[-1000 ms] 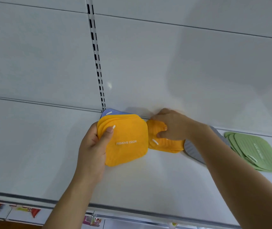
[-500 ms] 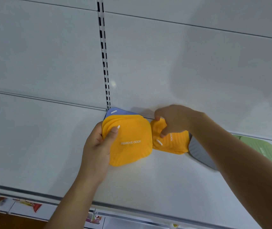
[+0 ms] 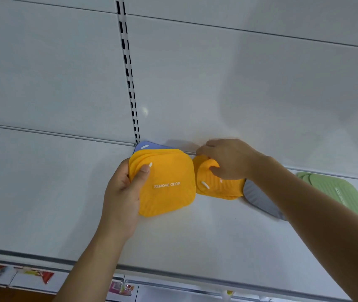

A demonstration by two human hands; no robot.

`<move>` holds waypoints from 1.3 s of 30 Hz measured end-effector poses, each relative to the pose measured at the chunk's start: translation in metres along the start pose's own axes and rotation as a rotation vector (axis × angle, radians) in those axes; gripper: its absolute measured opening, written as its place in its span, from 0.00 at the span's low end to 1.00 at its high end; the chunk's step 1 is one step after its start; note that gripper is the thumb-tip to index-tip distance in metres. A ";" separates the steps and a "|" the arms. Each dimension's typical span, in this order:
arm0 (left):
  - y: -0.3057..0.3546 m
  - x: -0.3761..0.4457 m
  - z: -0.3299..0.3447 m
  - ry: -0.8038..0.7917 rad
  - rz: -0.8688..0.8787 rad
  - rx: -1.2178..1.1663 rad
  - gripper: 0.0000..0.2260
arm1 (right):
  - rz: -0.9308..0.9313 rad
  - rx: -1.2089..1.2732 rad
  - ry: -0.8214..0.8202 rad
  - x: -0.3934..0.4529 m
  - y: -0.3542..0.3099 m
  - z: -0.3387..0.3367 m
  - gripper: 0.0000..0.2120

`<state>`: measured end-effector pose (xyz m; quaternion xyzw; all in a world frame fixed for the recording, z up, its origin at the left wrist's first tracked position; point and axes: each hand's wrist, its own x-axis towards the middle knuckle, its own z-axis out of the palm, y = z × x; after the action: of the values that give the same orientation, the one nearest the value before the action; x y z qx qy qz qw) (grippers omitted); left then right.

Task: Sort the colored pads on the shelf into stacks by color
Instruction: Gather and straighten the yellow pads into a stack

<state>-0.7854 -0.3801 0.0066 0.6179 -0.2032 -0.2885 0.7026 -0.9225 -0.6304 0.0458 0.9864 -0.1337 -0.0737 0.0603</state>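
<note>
My left hand [image 3: 124, 194] grips a stack of orange pads [image 3: 167, 186] by its left edge, thumb on top; the top pad reads REMOVE ODOR. A blue pad [image 3: 146, 146] peeks out behind that stack at the back of the white shelf [image 3: 43, 192]. Just to the right, my right hand [image 3: 228, 159] pinches the bent upper edge of another orange pad [image 3: 219, 188] lying on more orange pads. A grey pad [image 3: 260, 198] lies partly under my right forearm. A stack of green pads [image 3: 339, 192] sits at the far right.
The white back wall rises behind the pads, with a slotted upright [image 3: 130, 79] above the blue pad. The shelf's front rail [image 3: 173, 271] runs along the bottom, with coloured price tags [image 3: 32, 274] below it.
My right hand has lifted and curled the edge of the right orange pad, peeling it up. My left hand keeps its hold on the orange stack. The camera view has shifted slightly.
</note>
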 end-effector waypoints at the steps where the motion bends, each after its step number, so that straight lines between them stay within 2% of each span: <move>1: 0.001 0.000 0.000 0.000 0.000 -0.009 0.13 | -0.009 -0.008 0.028 -0.002 0.005 0.000 0.19; 4: 0.002 0.001 0.000 0.011 -0.004 -0.018 0.16 | -0.004 0.092 0.249 -0.018 0.019 -0.002 0.10; 6: 0.002 0.002 0.000 0.016 -0.001 -0.025 0.15 | 0.054 0.286 0.392 -0.037 0.020 -0.015 0.07; 8: 0.002 0.003 0.002 0.019 -0.001 -0.038 0.14 | 0.112 0.445 0.455 -0.059 0.016 -0.030 0.06; 13: 0.006 0.004 0.013 -0.030 -0.006 -0.103 0.14 | 0.213 0.702 0.617 -0.107 -0.007 -0.055 0.18; 16: 0.009 0.004 0.024 -0.064 -0.015 -0.131 0.15 | 0.260 0.857 0.587 -0.117 -0.028 -0.058 0.25; 17: 0.009 0.003 0.028 -0.084 -0.019 -0.132 0.14 | 0.249 0.867 0.568 -0.114 -0.036 -0.055 0.24; 19: 0.009 0.000 0.037 -0.119 -0.038 -0.145 0.13 | 0.238 0.842 0.517 -0.103 -0.050 -0.040 0.16; 21: 0.006 -0.003 0.044 -0.144 -0.083 -0.186 0.14 | 0.309 0.803 0.523 -0.089 -0.063 -0.022 0.10; 23: 0.003 -0.005 0.045 -0.167 -0.134 -0.225 0.17 | 0.361 0.805 0.594 -0.082 -0.071 -0.009 0.10; 27: 0.000 -0.006 0.039 -0.224 -0.216 -0.242 0.19 | 0.187 0.664 0.684 -0.083 -0.071 0.007 0.08; 30: -0.001 -0.007 0.037 -0.241 -0.230 -0.231 0.20 | 0.139 0.656 0.695 -0.081 -0.069 0.012 0.07; 33: -0.003 -0.010 0.038 -0.287 -0.175 -0.177 0.24 | 0.132 0.640 0.686 -0.078 -0.073 0.018 0.07; 35: -0.005 -0.012 0.040 -0.290 -0.061 -0.066 0.27 | 0.191 0.617 0.729 -0.074 -0.082 0.022 0.07; 39: -0.012 -0.010 0.038 -0.181 0.099 0.051 0.20 | 0.284 0.652 0.756 -0.067 -0.101 0.025 0.11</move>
<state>-0.8190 -0.4031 0.0015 0.5961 -0.3035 -0.3030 0.6788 -0.9646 -0.5185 0.0159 0.8838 -0.2513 0.3423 -0.1965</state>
